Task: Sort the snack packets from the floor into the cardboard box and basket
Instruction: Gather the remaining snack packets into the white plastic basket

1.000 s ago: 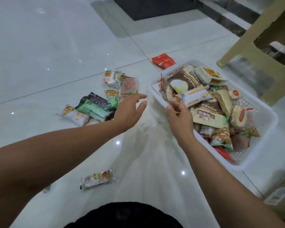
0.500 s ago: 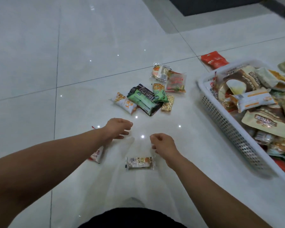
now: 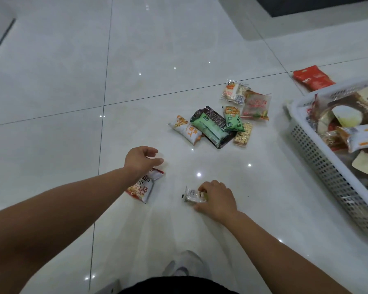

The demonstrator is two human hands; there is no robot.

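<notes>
My right hand (image 3: 216, 200) now pinches the small clear packet (image 3: 192, 195) lying on the floor (image 3: 51, 145), long axis left-right; before, it hovered beside. My left hand (image 3: 141, 161) hangs loosely curled, holding nothing, over a red-white packet (image 3: 143, 187).

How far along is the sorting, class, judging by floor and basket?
Done: many packets fill the white basket. In hand: the right hand pinches a small clear packet; the left hand hovers over a red-and-white packet. Left: the floor cluster, a red packet.

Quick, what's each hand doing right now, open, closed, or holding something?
Left hand: open, fingers loosely curled above the red-and-white packet, gripping nothing.
Right hand: holding the small clear packet.
</notes>
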